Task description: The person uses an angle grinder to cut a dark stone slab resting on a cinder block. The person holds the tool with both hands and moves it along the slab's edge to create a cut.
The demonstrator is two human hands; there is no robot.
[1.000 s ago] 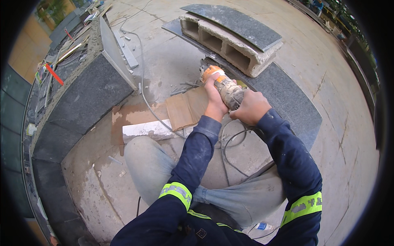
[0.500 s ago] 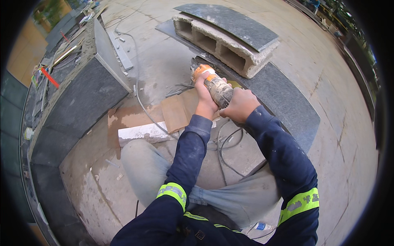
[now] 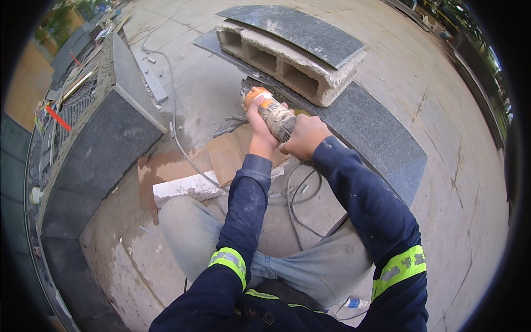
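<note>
Both of my hands are wrapped around a dusty angle grinder (image 3: 276,117) with an orange head. My left hand (image 3: 262,131) grips the body from below, just behind the head. At the rear end of the body, my right hand (image 3: 306,136) is closed around it. The grinder's front end sits by the near long edge of a dark grey stone slab (image 3: 381,135); its disc is hard to make out, and I cannot tell whether it touches the slab. On that slab rests a hollow concrete block (image 3: 342,84), with another dark slab (image 3: 298,32) lying on top.
A low wall faced with dark tiles (image 3: 94,152) curves along the left. A grey cord (image 3: 175,119) crosses the floor, passing over cardboard (image 3: 225,157) and a white strip (image 3: 185,189). A looped black cable (image 3: 292,213) lies near my legs. Grey offcuts (image 3: 229,126) lie beside the grinder.
The whole view has shifted slightly, so most things appear further left. The grinder stays in both hands by the slab's edge, with little movement of its own.
</note>
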